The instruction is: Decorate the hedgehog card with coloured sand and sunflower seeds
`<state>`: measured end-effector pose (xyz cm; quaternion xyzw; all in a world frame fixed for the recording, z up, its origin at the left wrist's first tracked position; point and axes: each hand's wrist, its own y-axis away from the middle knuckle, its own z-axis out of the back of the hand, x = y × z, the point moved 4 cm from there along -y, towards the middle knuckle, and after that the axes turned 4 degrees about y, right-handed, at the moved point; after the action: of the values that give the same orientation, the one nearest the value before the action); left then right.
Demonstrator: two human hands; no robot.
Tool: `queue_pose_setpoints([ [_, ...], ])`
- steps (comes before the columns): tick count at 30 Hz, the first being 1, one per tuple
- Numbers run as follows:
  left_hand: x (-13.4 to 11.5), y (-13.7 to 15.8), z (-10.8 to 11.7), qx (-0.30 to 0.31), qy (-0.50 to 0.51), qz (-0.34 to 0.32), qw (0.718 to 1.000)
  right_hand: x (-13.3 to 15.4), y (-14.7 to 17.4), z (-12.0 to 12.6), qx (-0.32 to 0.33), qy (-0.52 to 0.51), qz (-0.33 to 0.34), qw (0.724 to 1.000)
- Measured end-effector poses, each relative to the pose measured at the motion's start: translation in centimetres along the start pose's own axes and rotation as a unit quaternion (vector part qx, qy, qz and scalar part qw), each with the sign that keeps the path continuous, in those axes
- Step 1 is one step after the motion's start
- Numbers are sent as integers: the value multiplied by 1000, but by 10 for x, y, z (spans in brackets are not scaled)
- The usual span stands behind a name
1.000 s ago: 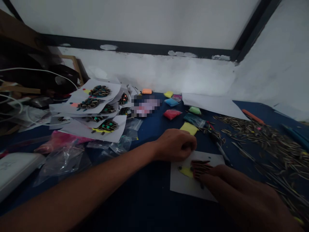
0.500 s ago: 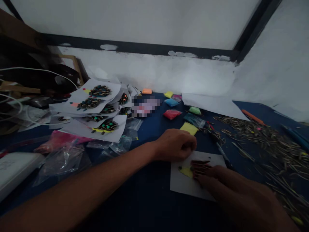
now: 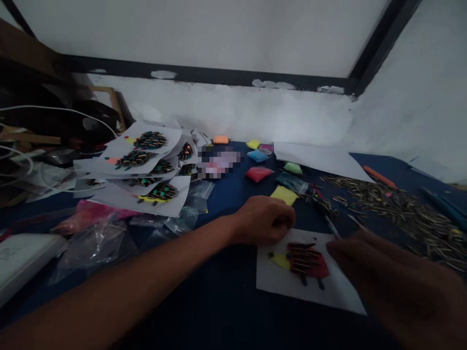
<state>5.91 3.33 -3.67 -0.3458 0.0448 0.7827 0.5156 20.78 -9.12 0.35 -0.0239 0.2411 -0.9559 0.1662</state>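
Observation:
On a white paper sheet point(image 3: 270, 277) lies a hedgehog figure with a yellow modelling-clay head point(image 3: 281, 261), a red clay body point(image 3: 321, 267) and dark feet. Rows of sunflower seeds point(image 3: 304, 255) stand in the body's left and upper part; its right part shows bare red clay. My left hand point(image 3: 264, 221) is curled closed at the sheet's upper left edge; whatever its fingers may hold is hidden. Over the sheet's right edge, beside the figure, my right hand point(image 3: 397, 277) is smeared by motion, its fingertips unclear.
Loose sunflower seeds point(image 3: 404, 209) spread across the table's right side. Clay packets, including a yellow packet point(image 3: 284, 195) and a red packet point(image 3: 259, 173), lie beyond my left hand. Finished hedgehog sheets point(image 3: 146, 167) are stacked at left, near plastic bags point(image 3: 97, 248) and a white box point(image 3: 27, 265).
My right hand has moved right, off the hedgehog, uncovering the red body and dark feet. My left hand stays in place at the sheet's edge.

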Motion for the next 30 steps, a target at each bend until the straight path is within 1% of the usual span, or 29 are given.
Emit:
queue_pose_setpoints([
  [3,-1,0,1,3,-4,3,1000,-23,-7,4,-8,99,-9,995],
  [5,-1,-1,1,3,-4,5,1000,-42,-8,-1,13,127,-30,991],
  [8,-1,0,1,-1,1,7,1000,-64,-2,-12,62,128,-57,988],
  [11,-1,0,0,-6,1,6,1000,-77,2,-20,112,108,-70,985],
  [14,-1,0,0,-4,2,9,1000,-80,-2,-23,114,96,-62,987],
  [16,-1,0,0,-3,0,11,1000,-80,-8,-25,109,100,-45,988],
  [20,-1,-1,-1,2,-5,16,1000,-78,-17,-34,109,96,-21,989],
  [24,-1,-1,-1,0,-4,7,1000,-79,-20,-40,108,98,-10,989],
  [30,-1,0,0,-2,3,7,1000,-81,-20,-38,139,109,-21,984],
])
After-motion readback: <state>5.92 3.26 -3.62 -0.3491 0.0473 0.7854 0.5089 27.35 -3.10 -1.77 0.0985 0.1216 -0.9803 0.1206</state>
